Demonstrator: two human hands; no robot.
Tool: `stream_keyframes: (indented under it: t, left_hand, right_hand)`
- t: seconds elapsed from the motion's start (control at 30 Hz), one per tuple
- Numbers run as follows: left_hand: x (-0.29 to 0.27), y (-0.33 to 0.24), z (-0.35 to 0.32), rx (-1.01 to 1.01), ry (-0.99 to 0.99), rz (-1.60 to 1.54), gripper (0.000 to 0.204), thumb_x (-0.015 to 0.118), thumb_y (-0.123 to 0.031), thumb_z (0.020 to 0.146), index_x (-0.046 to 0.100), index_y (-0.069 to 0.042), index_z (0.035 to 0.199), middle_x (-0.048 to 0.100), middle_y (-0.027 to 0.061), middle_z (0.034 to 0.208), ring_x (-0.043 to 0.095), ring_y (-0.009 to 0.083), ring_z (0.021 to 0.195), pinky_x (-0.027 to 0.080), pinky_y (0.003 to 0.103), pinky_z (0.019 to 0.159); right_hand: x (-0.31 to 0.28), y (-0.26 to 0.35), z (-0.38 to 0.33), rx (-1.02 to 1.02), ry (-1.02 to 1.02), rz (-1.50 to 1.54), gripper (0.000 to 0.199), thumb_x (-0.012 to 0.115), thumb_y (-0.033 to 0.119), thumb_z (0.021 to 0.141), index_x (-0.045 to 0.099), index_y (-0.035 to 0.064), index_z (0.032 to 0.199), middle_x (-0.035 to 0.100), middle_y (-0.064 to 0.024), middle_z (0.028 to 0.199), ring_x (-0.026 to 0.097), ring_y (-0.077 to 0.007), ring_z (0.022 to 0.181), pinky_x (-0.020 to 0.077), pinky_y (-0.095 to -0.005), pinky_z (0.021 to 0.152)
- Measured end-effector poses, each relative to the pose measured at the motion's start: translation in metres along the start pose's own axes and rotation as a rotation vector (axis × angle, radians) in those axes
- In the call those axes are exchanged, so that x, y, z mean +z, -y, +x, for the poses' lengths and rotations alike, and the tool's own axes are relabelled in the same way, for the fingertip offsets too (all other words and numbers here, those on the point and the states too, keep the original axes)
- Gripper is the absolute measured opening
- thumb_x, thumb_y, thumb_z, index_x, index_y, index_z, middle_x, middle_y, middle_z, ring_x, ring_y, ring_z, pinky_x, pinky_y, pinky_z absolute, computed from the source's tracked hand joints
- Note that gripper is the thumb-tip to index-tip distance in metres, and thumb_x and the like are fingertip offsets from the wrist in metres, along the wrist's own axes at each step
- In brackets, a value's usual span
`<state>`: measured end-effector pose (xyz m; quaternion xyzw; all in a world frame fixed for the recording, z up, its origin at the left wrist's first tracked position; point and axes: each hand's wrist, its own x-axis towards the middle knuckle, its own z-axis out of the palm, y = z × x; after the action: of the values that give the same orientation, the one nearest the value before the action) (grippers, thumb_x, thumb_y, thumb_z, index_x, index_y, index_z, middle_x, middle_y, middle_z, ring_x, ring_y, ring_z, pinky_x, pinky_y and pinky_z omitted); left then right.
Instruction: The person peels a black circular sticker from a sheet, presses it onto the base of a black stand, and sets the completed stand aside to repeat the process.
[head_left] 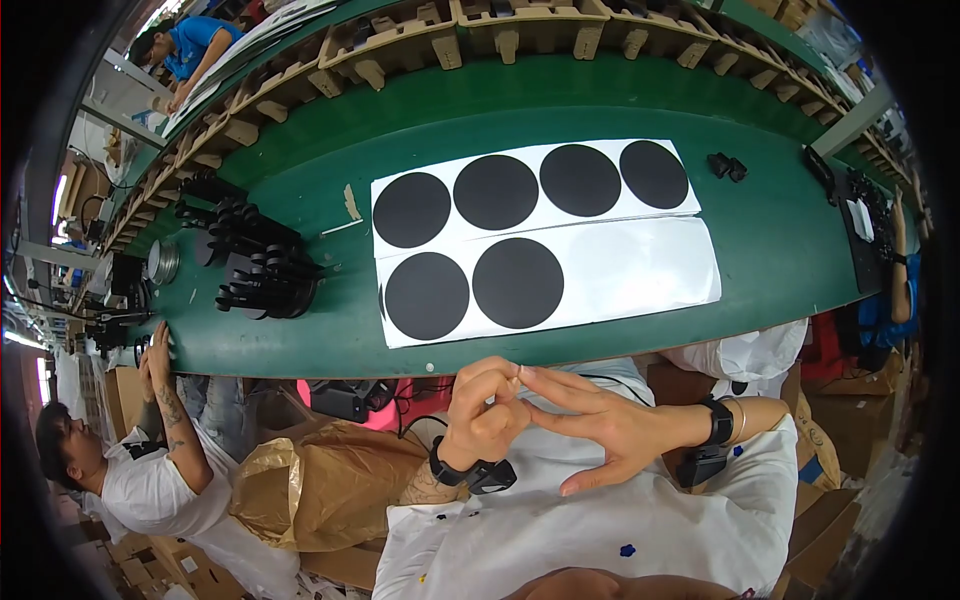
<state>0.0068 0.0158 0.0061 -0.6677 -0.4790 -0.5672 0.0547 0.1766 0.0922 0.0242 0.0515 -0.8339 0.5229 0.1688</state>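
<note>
My left hand [485, 415] is curled at the table's front edge, its fingers bent in. Whatever they may pinch is too small or hidden to name. My right hand [605, 425] meets it at the fingertips, with its fingers stretched out and the thumb apart. Beyond my hands lie two white sheets. The far sheet [450, 237] bears a row of several black discs [497, 192]. On the near sheet [640, 265], two black discs [518, 283] sit toward the left, and its right half is bare white.
Stacked black parts [265, 275] stand at left on the green table [335, 335]. Small black pieces [727, 167] lie at right. Cardboard trays [390, 45] line the far shelf. A brown paper-lined box [320, 485] is beside me. A co-worker [160, 470] sits at left.
</note>
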Motion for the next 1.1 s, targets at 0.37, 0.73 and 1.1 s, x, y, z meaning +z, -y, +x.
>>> stream_keyframes:
  t: [0.37, 0.73, 1.1]
  left_hand:
    - [0.002, -0.001, 0.004, -0.063, -0.082, -0.013, 0.033, 0.054, 0.016, 0.077, 0.030, -0.007, 0.081, 0.047, 0.0101, 0.090, 0.058, 0.0244, 0.078, 0.048, 0.030, 0.058]
    - [-0.067, -0.016, -0.040, -0.764, -0.098, 0.323, 0.021, 0.058, 0.014, 0.075, 0.042, -0.001, 0.077, 0.055, 0.0095, 0.083, 0.057, 0.0198, 0.068, 0.047, 0.028, 0.059]
    - [-0.098, -0.007, -0.080, -0.919, 0.365, 0.970, 0.011, 0.063, 0.002, 0.074, 0.061, 0.007, 0.083, 0.063, 0.0158, 0.068, 0.061, 0.0228, 0.060, 0.046, 0.030, 0.054]
  right_hand:
    - [-0.010, 0.001, -0.004, 0.038, -0.031, -0.104, 0.073, 0.069, 0.042, 0.076, 0.046, -0.0028, 0.129, 0.017, -0.0190, 0.149, 0.021, -0.0397, 0.135, 0.0229, -0.0504, 0.107]
    - [-0.028, -0.005, -0.008, -0.095, -0.093, -0.741, 0.060, 0.069, 0.048, 0.074, 0.061, 0.0050, 0.115, 0.042, 0.0033, 0.137, 0.035, -0.0280, 0.131, 0.0238, -0.0532, 0.107]
    - [-0.025, -0.008, -0.008, -0.143, -0.094, -0.959, 0.053, 0.063, 0.049, 0.079, 0.061, 0.0159, 0.119, 0.043, 0.0101, 0.135, 0.033, -0.0180, 0.132, 0.0154, -0.0545, 0.111]
